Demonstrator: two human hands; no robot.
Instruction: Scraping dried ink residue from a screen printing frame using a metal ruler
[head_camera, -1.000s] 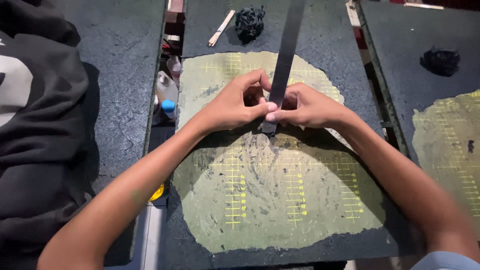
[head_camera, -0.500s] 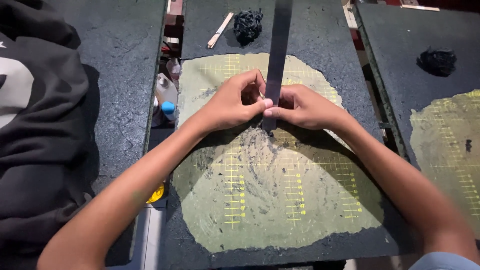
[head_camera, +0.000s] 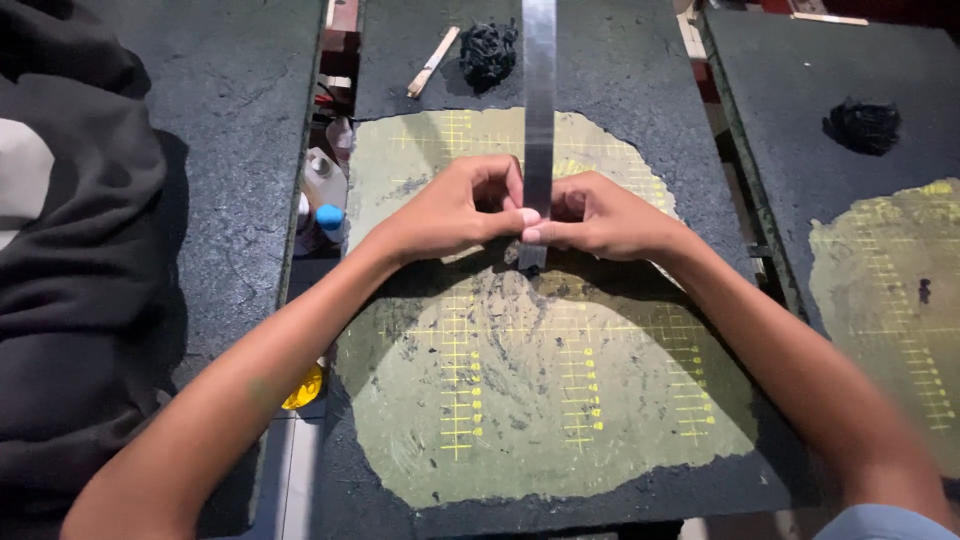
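A long grey metal strip (head_camera: 539, 110) runs from the top edge down to the middle of a dark pallet (head_camera: 640, 70). My left hand (head_camera: 462, 207) and my right hand (head_camera: 598, 215) pinch its near end together, thumbs meeting on it. The strip's tip rests on a worn yellow-green patch (head_camera: 530, 400) with yellow grid marks. Scraped dark crumbs lie just below the tip.
A black clump (head_camera: 488, 48) and a wooden stick (head_camera: 432, 62) lie at the pallet's far end. Another pallet (head_camera: 800, 100) at right carries a black clump (head_camera: 862, 126). A dark garment (head_camera: 70, 260) lies at left. Small bottles (head_camera: 322, 195) sit in the gap.
The strip has swung from leaning right to nearly straight up the frame. Both hands stay gripped on its near end at about the same spot.
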